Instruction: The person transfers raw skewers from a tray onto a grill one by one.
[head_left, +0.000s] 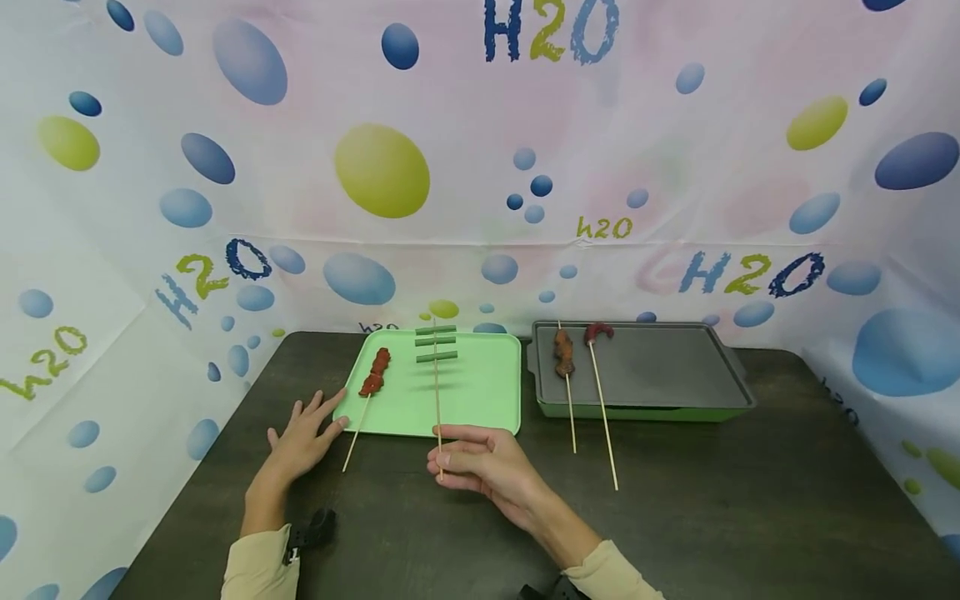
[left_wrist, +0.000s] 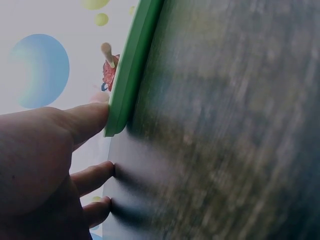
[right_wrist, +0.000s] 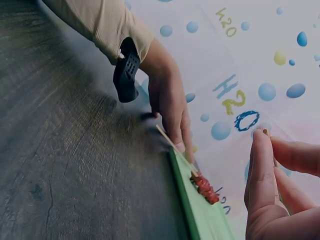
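Observation:
My right hand (head_left: pixel 480 467) pinches the lower stick of a skewer (head_left: pixel 437 396) with several green, stick-shaped pieces across its top. The skewer stands nearly upright in the head view, its green pieces in front of the light green tray (head_left: pixel 487 400). In the right wrist view the right hand's fingers (right_wrist: pixel 262 175) hide most of the stick. My left hand (head_left: pixel 303 442) rests at the tray's left front corner, spread fingers touching its edge. On the tray's left side lies a skewer of red meat chunks (head_left: pixel 375 373), its stick jutting past the front rim.
Right of the tray stands a grey griddle (head_left: pixel 675 367) on a green base. A skewer of brown meat (head_left: pixel 564 354) and one with a curled dark red piece (head_left: pixel 598 333) lie on it, sticks overhanging the front. The dark table (head_left: pixel 712 500) meets a printed backdrop (head_left: pixel 480 125).

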